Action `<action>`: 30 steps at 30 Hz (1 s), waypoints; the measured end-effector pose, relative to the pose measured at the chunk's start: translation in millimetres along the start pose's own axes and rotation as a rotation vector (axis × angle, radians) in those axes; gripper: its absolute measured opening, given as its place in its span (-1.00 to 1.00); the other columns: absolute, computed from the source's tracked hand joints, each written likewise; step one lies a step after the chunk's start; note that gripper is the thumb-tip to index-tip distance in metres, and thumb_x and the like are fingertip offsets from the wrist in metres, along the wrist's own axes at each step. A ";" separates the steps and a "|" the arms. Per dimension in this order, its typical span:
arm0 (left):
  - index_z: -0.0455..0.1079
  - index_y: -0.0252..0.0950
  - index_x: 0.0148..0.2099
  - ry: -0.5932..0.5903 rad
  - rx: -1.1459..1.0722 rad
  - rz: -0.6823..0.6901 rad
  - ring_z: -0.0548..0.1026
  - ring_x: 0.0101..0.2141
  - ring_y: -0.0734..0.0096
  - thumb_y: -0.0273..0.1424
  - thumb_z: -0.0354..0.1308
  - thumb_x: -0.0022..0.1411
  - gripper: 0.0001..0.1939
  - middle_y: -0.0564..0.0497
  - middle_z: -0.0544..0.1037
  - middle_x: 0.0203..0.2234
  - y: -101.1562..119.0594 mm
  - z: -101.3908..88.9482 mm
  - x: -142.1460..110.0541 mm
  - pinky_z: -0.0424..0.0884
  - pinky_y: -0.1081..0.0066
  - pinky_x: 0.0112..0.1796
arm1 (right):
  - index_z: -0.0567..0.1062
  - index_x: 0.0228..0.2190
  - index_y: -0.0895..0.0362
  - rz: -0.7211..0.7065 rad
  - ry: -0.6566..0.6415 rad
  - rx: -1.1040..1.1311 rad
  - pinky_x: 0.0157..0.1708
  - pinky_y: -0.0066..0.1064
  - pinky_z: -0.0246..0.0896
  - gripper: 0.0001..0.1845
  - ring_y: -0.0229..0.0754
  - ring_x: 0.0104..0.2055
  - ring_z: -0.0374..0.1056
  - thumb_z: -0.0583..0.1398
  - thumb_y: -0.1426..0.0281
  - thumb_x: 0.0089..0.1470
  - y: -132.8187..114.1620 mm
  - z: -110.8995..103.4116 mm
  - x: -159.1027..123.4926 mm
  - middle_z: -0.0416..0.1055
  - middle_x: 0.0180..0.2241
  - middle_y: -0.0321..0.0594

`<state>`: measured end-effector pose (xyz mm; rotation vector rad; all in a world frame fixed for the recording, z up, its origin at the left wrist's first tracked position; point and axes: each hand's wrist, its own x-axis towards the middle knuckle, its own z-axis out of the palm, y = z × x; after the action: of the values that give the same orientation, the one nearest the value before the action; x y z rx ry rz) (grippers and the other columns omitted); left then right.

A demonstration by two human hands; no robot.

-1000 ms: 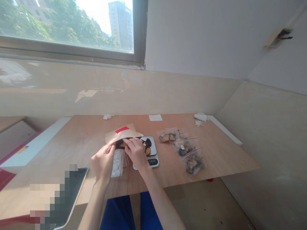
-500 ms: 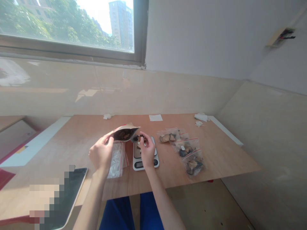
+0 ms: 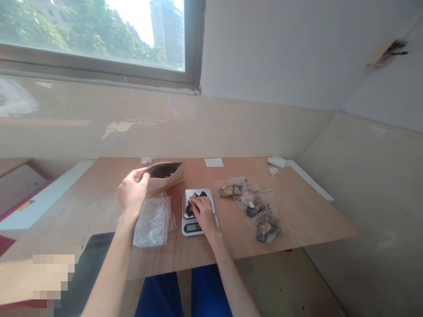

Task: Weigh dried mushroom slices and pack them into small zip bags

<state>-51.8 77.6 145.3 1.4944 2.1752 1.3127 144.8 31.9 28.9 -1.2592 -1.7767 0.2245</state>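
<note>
My left hand (image 3: 132, 191) pinches the left end of the rim of a brown paper bag (image 3: 170, 179), whose wide mouth faces me and shows a dark inside. My right hand (image 3: 204, 213) is low over a white kitchen scale (image 3: 183, 226). Its fingers are closed on dark brown and tan dried pieces that look like dried mushroom, at the pile (image 3: 189, 209) on the scale's plate. The hand hides part of that pile and the scale's right side. Clear zip bags (image 3: 152, 222) with red strips lie flat just left of the scale.
Several filled zip bags (image 3: 264, 226) with similar dried pieces lie right of the scale. At the back are a white paper (image 3: 214, 162) and crumpled tissues (image 3: 277, 162). A dark flat device (image 3: 95, 255) lies at the table's front left, partly behind my left forearm.
My right hand came out of the paper bag with dried pieces and moved down to the scale's plate. My left hand moved the bag left and back, tilting its mouth up.
</note>
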 end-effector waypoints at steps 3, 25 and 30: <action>0.47 -0.22 -0.18 -0.011 -0.010 -0.002 0.50 -0.19 0.18 -0.29 0.06 0.09 -0.73 -0.06 0.56 -0.23 -2.1 -0.1 -2.0 0.37 0.26 -0.15 | 0.50 -0.17 0.10 0.034 0.113 0.053 -0.13 -0.30 0.24 -0.70 -0.13 -0.18 0.28 0.05 0.51 0.12 0.9 -6.7 3.2 0.48 -0.26 -0.15; 0.33 -0.28 -0.24 -0.011 -0.134 0.048 0.44 -0.11 0.23 -0.21 -0.06 0.13 -0.72 -0.14 0.50 -0.20 -5.9 5.2 -13.3 0.30 0.27 -0.05 | 0.46 -0.45 0.18 0.502 0.175 0.286 -0.28 -0.32 0.30 -0.87 -0.16 -0.34 0.40 0.13 0.40 -0.08 39.9 -31.5 -1.4 0.49 -0.41 -0.14; 0.31 -0.27 -0.26 -0.016 -0.130 0.059 0.43 -0.11 0.21 -0.19 -0.07 0.13 -0.72 -0.14 0.49 -0.22 -8.9 4.5 -13.6 0.30 0.26 -0.06 | 0.51 -0.43 0.16 0.464 0.142 0.234 -0.16 -0.23 0.24 -0.86 -0.07 -0.24 0.38 0.19 0.44 -0.14 38.3 -27.9 2.0 0.48 -0.34 -0.11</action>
<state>-48.5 67.9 131.8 1.5238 2.0091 1.4258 190.9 41.8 22.8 -1.4598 -1.2781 0.5739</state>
